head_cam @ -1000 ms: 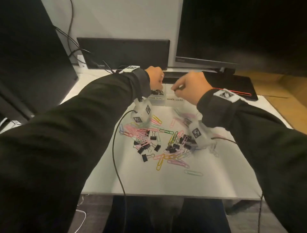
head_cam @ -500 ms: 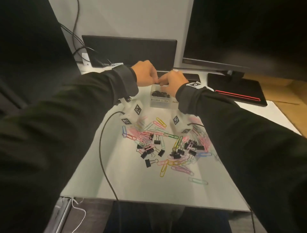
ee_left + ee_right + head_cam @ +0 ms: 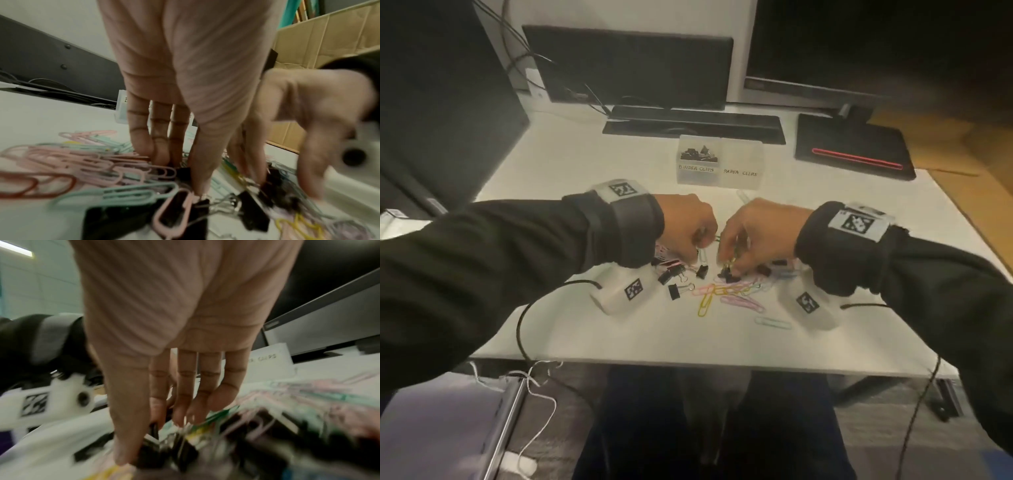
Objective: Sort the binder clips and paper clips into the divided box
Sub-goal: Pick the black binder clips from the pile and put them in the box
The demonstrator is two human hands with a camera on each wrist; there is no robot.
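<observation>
The clear divided box (image 3: 743, 174) stands at the back of the white table (image 3: 619, 335); its BINDER CLIPS half holds black binder clips (image 3: 697, 155). A mixed pile lies in front: coloured paper clips (image 3: 726, 293) and black binder clips (image 3: 671, 274). Both hands are down in the pile, close together. My left hand (image 3: 698, 246) (image 3: 183, 177) has thumb and fingertips closed on a black binder clip (image 3: 184, 173). My right hand (image 3: 731, 267) (image 3: 144, 431) pinches another black binder clip (image 3: 153, 429) between thumb and index finger; that view is blurred.
A black keyboard (image 3: 693, 125) lies right behind the box, with monitors (image 3: 626, 65) beyond it and a monitor base (image 3: 852, 150) at the back right. A dark tower (image 3: 441, 102) stands on the left. A cable (image 3: 520, 325) hangs over the table's front edge.
Both hands have come back from over the box down to the pile and closed on clips. The camera has tilted, so the box is now uncovered.
</observation>
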